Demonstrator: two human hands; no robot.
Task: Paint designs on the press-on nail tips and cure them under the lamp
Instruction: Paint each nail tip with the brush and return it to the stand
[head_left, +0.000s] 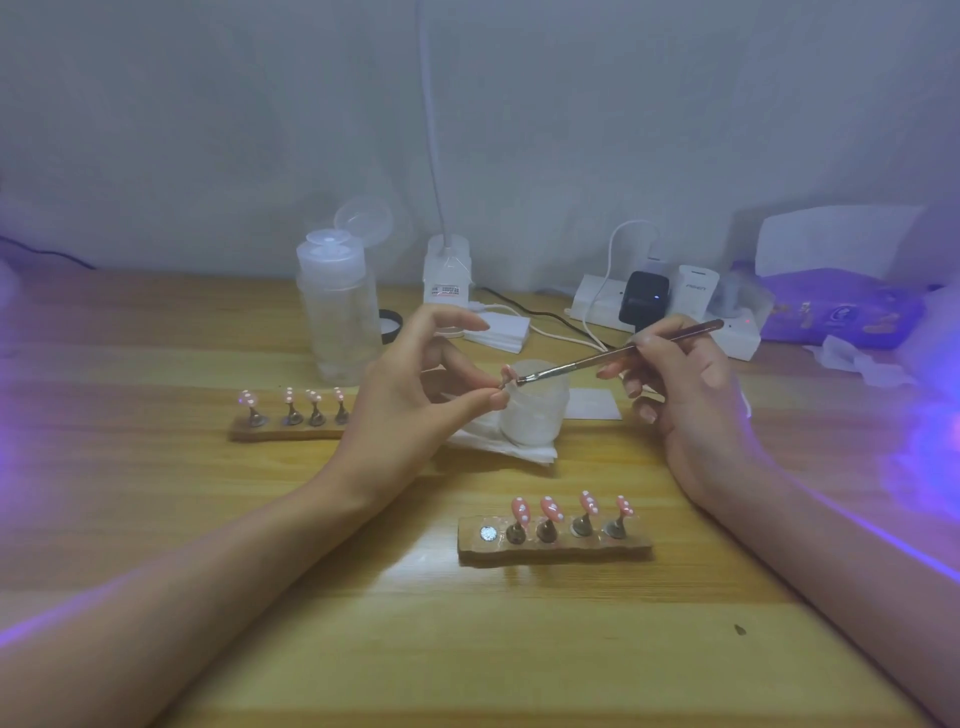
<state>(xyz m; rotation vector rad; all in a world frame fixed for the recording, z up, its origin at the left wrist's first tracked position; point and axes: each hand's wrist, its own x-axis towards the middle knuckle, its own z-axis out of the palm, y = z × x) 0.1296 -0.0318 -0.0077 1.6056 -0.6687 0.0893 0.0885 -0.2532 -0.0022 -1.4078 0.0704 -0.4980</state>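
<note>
Four pink nail tips (521, 512) stood on the near holder (553, 551); farther off, the left hand (415, 395) pinched a fifth tip (506, 375) while the right hand (675, 384) gripped the brush (623, 353) at it. Held unsupported in the air, either hand could tremble and smear the design

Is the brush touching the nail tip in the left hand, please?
Cannot tell: the head view shows the brush reaching the nail tip held by the left hand, but blur hides any gap.

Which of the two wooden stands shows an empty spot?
The nearer stand: its leftmost disc is bare. The farther stand shows only filled spots.
</note>
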